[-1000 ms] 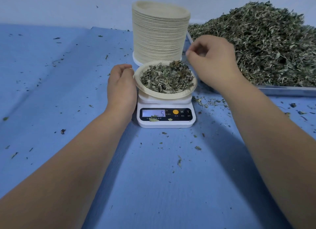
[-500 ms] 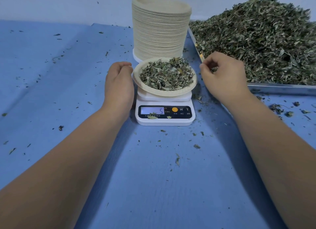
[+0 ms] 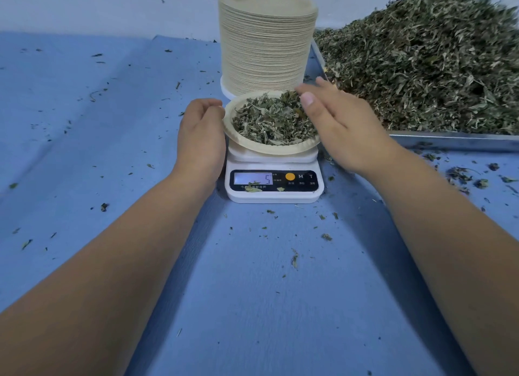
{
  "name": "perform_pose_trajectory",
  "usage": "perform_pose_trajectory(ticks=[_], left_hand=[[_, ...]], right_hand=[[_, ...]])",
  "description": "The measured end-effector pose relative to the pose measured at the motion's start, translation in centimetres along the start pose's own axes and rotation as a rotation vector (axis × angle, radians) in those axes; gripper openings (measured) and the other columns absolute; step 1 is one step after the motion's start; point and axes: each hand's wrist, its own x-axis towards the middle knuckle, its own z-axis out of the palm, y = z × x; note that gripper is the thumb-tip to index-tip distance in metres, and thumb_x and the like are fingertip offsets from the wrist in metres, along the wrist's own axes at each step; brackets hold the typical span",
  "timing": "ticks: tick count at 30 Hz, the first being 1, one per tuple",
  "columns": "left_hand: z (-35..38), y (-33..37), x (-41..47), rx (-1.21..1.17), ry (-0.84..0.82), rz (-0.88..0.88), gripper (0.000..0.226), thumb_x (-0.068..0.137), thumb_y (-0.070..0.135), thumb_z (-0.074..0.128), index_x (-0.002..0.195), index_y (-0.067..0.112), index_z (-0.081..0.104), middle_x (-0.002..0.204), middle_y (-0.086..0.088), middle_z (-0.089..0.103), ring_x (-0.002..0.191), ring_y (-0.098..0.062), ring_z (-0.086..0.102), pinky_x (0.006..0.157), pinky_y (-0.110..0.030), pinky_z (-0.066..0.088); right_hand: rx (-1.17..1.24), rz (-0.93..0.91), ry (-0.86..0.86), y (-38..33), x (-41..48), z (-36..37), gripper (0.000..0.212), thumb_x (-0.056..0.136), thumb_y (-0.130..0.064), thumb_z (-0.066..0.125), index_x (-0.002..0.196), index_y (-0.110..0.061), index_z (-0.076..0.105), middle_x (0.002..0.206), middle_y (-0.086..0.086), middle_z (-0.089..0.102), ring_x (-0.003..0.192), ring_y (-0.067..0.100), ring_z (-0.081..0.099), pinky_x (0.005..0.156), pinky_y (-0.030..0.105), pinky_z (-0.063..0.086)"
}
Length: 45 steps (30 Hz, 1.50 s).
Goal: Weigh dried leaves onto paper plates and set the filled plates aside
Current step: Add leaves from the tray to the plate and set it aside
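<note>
A paper plate (image 3: 254,146) heaped with dried leaves (image 3: 269,120) sits on a small white scale (image 3: 273,184) whose display reads 5. My left hand (image 3: 200,138) is at the plate's left rim, fingers loosely curled, holding nothing I can see. My right hand (image 3: 341,124) lies over the plate's right edge with fingers stretched out, thumb above the leaves. A tall stack of empty paper plates (image 3: 266,42) stands just behind the scale.
A metal tray (image 3: 455,139) at the right holds a big pile of dried leaves (image 3: 427,64). Leaf crumbs are scattered over the blue table cover (image 3: 98,139). A pale wall runs along the back.
My right hand has moved left from the tray's edge to the plate's right side and its fingers have straightened. The left hand has stayed at the left rim.
</note>
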Motion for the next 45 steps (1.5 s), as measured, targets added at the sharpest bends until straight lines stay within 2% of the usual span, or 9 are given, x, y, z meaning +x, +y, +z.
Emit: perform_pose_trajectory(ticks=[3, 13, 17, 20, 22, 25, 31, 36, 45], left_hand=[[0.0, 0.0, 0.0, 0.01, -0.003, 0.001, 0.03, 0.078, 0.037, 0.049, 0.101, 0.03, 0.066, 0.115, 0.003, 0.067, 0.109, -0.015, 0.065, 0.102, -0.051, 0.053], [0.1, 0.2, -0.2, 0.007, -0.016, -0.003, 0.03, 0.078, 0.034, 0.049, 0.103, 0.028, 0.065, 0.118, 0.0, 0.067, 0.111, -0.017, 0.065, 0.102, -0.05, 0.053], [0.0, 0.2, -0.2, 0.009, -0.011, -0.008, 0.031, 0.078, 0.033, 0.049, 0.104, 0.028, 0.066, 0.12, 0.0, 0.066, 0.111, -0.016, 0.065, 0.103, -0.05, 0.053], [0.0, 0.2, -0.3, 0.01, -0.01, -0.009, 0.032, 0.078, 0.033, 0.049, 0.104, 0.027, 0.066, 0.119, 0.0, 0.066, 0.11, -0.016, 0.065, 0.103, -0.05, 0.053], [0.0, 0.2, -0.3, 0.011, -0.012, -0.008, 0.031, 0.078, 0.034, 0.049, 0.104, 0.028, 0.066, 0.12, 0.0, 0.066, 0.112, -0.016, 0.065, 0.103, -0.049, 0.053], [0.0, 0.3, -0.3, 0.015, -0.01, -0.005, 0.03, 0.078, 0.034, 0.048, 0.103, 0.03, 0.065, 0.12, 0.001, 0.066, 0.114, -0.016, 0.063, 0.104, -0.049, 0.052], [0.1, 0.2, -0.3, 0.006, -0.004, -0.008, 0.03, 0.077, 0.035, 0.049, 0.102, 0.031, 0.066, 0.117, 0.002, 0.066, 0.109, -0.014, 0.065, 0.102, -0.049, 0.053], [0.0, 0.2, -0.4, 0.008, -0.007, -0.007, 0.03, 0.079, 0.035, 0.048, 0.103, 0.031, 0.066, 0.116, 0.003, 0.067, 0.108, -0.013, 0.065, 0.102, -0.049, 0.054], [0.1, 0.3, -0.4, 0.005, 0.0, 0.002, 0.032, 0.078, 0.034, 0.048, 0.105, 0.027, 0.065, 0.118, 0.0, 0.066, 0.11, -0.016, 0.065, 0.102, -0.05, 0.054]], right_hand=[[-0.068, -0.01, -0.102, -0.1, 0.1, 0.4, 0.053, 0.108, -0.05, 0.022, 0.147, -0.026, 0.049, 0.149, 0.0, 0.053, 0.152, 0.014, 0.021, 0.124, 0.041, 0.012], [-0.047, -0.008, -0.076, 0.4, 0.0, 0.4, 0.057, 0.107, -0.053, 0.021, 0.135, -0.023, 0.061, 0.14, 0.0, 0.061, 0.151, 0.014, 0.025, 0.124, 0.04, 0.007], [-0.071, -0.033, 0.062, 0.1, 0.0, -0.2, 0.052, 0.109, -0.046, 0.025, 0.125, -0.018, 0.065, 0.125, 0.001, 0.068, 0.147, 0.019, 0.035, 0.124, 0.044, 0.018], [-0.095, -0.025, 0.169, 0.1, 0.1, -0.6, 0.054, 0.109, -0.042, 0.028, 0.102, -0.006, 0.068, 0.082, -0.009, 0.061, 0.126, 0.026, 0.057, 0.113, 0.04, 0.035], [-0.115, -0.001, 0.201, 0.2, 0.2, -0.6, 0.052, 0.109, -0.042, 0.03, 0.091, -0.009, 0.065, 0.065, -0.012, 0.046, 0.088, 0.032, 0.061, 0.087, 0.04, 0.045], [-0.186, 0.039, 0.223, 0.3, 0.2, -0.5, 0.045, 0.108, -0.04, 0.032, 0.067, -0.027, 0.042, 0.058, -0.008, 0.038, 0.063, 0.033, 0.048, 0.071, 0.033, 0.028], [-0.487, 0.228, 0.238, 2.7, 0.4, -2.7, 0.031, 0.101, -0.036, 0.042, 0.101, -0.013, 0.062, 0.073, 0.007, 0.06, 0.068, 0.033, 0.054, 0.078, 0.041, 0.046], [-0.598, 0.394, -0.07, 4.4, 0.1, -2.7, 0.059, 0.105, -0.055, 0.027, 0.076, -0.011, 0.055, 0.07, 0.012, 0.055, 0.062, 0.029, 0.049, 0.063, 0.036, 0.042], [-0.531, 0.321, 0.081, 4.8, 0.3, -2.5, 0.055, 0.105, -0.047, 0.037, 0.064, -0.011, 0.044, 0.059, 0.01, 0.047, 0.055, 0.03, 0.044, 0.051, 0.029, 0.026]])
